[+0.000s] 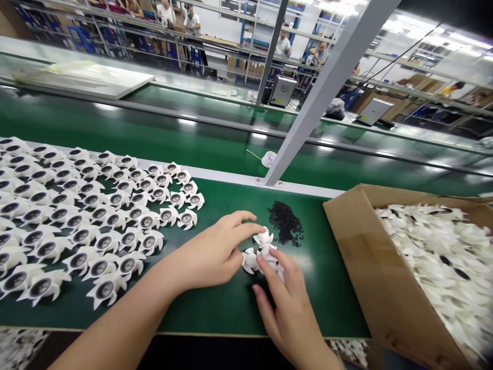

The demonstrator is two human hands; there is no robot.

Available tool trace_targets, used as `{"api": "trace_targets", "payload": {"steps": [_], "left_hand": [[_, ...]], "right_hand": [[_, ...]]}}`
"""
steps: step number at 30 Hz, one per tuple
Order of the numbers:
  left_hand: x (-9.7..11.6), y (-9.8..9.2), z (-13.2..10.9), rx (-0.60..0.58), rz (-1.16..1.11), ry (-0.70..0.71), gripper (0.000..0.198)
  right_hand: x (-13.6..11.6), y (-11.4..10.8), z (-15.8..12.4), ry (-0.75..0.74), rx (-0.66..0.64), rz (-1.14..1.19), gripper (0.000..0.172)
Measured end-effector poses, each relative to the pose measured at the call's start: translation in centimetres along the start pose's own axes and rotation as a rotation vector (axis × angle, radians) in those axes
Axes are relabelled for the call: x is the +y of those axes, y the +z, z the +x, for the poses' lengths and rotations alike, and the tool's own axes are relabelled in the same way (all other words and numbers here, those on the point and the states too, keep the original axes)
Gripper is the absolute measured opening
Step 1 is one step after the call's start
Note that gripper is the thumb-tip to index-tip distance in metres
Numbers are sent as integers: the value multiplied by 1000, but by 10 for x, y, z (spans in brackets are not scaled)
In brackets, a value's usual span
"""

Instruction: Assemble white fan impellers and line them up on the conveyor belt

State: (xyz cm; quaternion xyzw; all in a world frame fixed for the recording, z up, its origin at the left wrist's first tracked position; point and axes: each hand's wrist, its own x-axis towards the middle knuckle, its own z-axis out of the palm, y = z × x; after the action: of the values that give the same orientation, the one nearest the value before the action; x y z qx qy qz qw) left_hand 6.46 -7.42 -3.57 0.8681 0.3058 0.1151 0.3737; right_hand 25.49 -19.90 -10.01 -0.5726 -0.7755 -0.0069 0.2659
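While my left hand (210, 252) reaches out with its fingers just touching a small white fan (265, 254) on the green belt (215, 313), my right hand (288, 303) pinches it. Many fans (103, 241) sit in rows already; the box (370, 246) holds lots more.

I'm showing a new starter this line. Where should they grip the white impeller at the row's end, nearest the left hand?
Probably pinch an outer blade of the impeller, coming from the lower right. It lies flat, dark centre up, and the green belt shows on that side, while neighbouring impellers crowd its left.
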Motion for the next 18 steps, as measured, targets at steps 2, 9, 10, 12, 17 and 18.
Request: {"api": "trace_targets", "payload": {"steps": [2, 9, 10, 12, 17, 18], "left_hand": [[1, 3, 4, -35, 25, 127, 58], [-11, 17, 15, -35, 165, 141, 47], [-13, 17, 15, -13, 193, 128, 43], [-14, 16, 16, 27, 252, 108, 39], [-17, 15, 20, 58, 273, 99, 29], [-18, 15, 20, 55, 256, 102, 25]], "right_hand": [[-2, -1, -4, -41, -57, -31, 55], [13, -24, -9, 42, -12, 108, 44], [19, -28, -5, 128, 46, 126, 38], [35, -33, 8, 256, 118, 96, 26], [69, -32, 44, 150, -41, -31, 15], [72, -30, 48, 130, -85, -47, 16]]}}
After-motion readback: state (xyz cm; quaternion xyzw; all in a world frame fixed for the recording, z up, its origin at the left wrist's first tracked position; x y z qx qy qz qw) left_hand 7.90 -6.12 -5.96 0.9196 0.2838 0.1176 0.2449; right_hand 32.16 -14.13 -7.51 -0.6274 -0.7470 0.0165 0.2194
